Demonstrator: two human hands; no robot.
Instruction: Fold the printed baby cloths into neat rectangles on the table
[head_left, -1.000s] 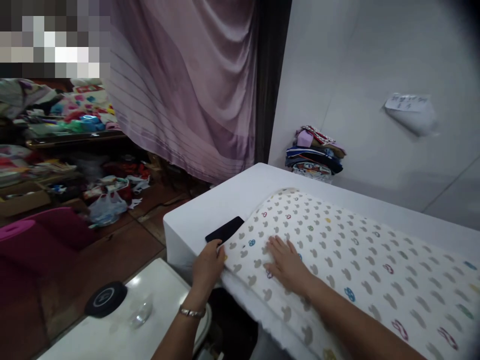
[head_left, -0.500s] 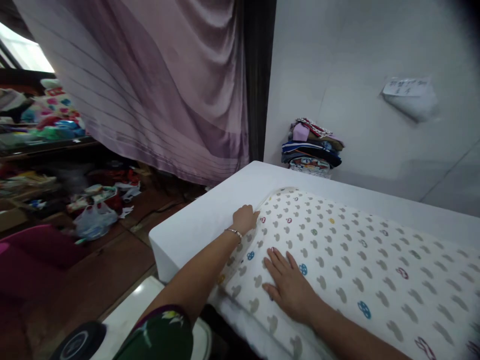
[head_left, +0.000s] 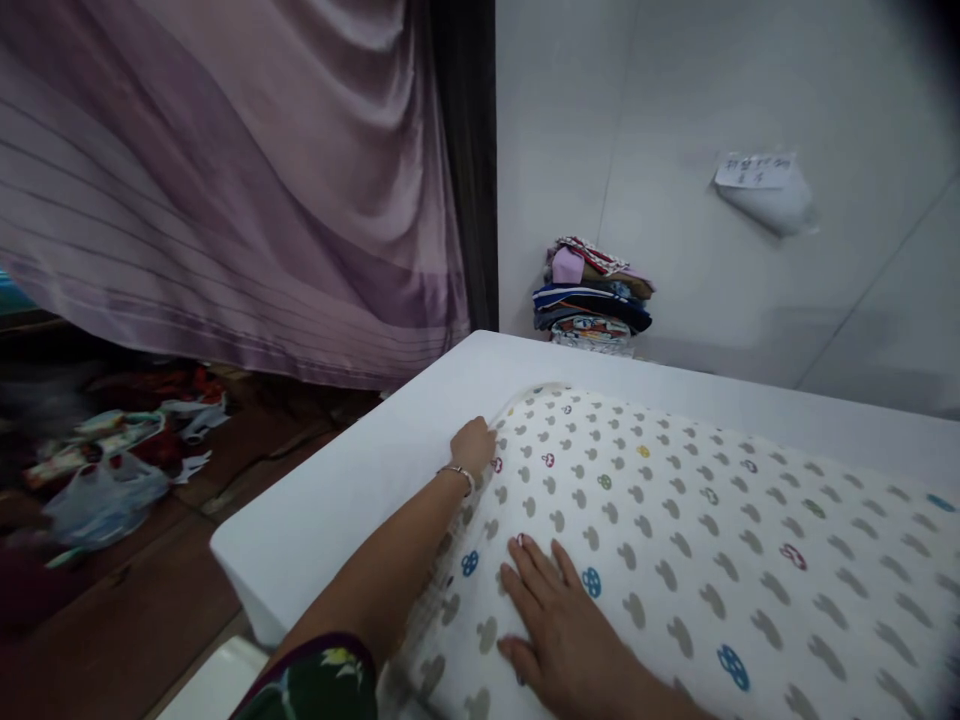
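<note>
A purple curtain (head_left: 225, 180) hangs at the left. Beside it, the white bench (head_left: 352, 490) carries a padded cover (head_left: 712, 520) printed with mouse heads, which lies flat across its right part. Behind the bench's far edge, a stack of folded clothes (head_left: 592, 295) leans on the wall. The right hand (head_left: 559, 625) presses flat on the cover's near end, fingers spread and released. The left hand (head_left: 472, 445), wearing a bracelet (head_left: 456, 472), rests at the cover's left edge with its fingers curled; whether they pinch the fabric cannot be told.
</note>
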